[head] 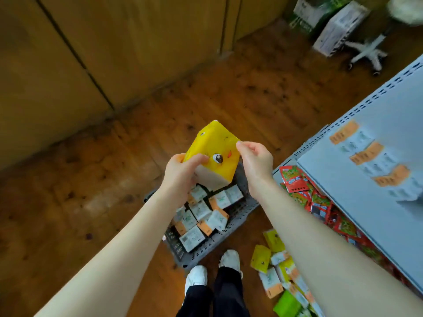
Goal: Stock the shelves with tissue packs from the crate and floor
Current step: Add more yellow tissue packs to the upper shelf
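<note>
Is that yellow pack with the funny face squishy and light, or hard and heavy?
Probably light: the yellow pack is held above the crate with the right hand only pinching its edge. Likely soft, as it looks like plastic-wrapped tissue; the left hand grips its lower corner. Its flat sides suggest it won't roll.
</note>
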Demonstrator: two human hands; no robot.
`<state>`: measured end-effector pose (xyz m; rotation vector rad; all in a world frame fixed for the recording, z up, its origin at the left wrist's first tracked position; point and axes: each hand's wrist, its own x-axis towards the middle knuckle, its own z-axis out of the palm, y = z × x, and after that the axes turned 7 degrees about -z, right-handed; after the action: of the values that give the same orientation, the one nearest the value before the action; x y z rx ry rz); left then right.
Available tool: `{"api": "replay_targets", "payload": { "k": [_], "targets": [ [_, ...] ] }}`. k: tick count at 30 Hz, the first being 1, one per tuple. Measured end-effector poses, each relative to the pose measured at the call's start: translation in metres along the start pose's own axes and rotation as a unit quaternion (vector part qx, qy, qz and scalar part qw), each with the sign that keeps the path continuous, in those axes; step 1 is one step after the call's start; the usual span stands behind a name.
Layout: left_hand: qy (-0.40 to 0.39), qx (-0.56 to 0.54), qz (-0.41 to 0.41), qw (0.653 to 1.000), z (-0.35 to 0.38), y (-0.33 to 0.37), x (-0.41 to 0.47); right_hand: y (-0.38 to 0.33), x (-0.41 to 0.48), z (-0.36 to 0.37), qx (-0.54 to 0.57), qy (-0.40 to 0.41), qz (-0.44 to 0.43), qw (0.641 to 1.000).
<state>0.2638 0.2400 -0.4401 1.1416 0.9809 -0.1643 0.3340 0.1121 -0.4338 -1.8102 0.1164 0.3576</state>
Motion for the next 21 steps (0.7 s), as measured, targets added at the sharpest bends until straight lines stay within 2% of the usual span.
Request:
{"api": "replay_targets", "payload": {
  "k": [6,10,14,18,21],
  "targets": [
    [-0.115,-0.126,-0.016,0.985,0.033,0.071,-0.077,-0.088,-0.028,-0.036,0.105,-0.019,0.062,0.992],
    [-0.182,-0.032,0.006,0.983,0.055,0.105,-0.119,-0.141,-0.045,-0.073,0.145,-0.001,0.023,0.989],
    [-0.225,0.057,0.048,0.971,0.084,0.135,-0.152,-0.172,-0.059,-0.116,0.125,0.022,-0.030,0.991],
    [-0.217,0.103,0.117,0.964,0.130,0.147,-0.181,-0.185,-0.076,-0.163,0.115,0.033,-0.072,0.990],
    [-0.229,0.108,0.119,0.960,0.165,0.143,-0.201,-0.186,-0.088,-0.210,0.148,0.040,-0.071,0.986]
  ]
}}
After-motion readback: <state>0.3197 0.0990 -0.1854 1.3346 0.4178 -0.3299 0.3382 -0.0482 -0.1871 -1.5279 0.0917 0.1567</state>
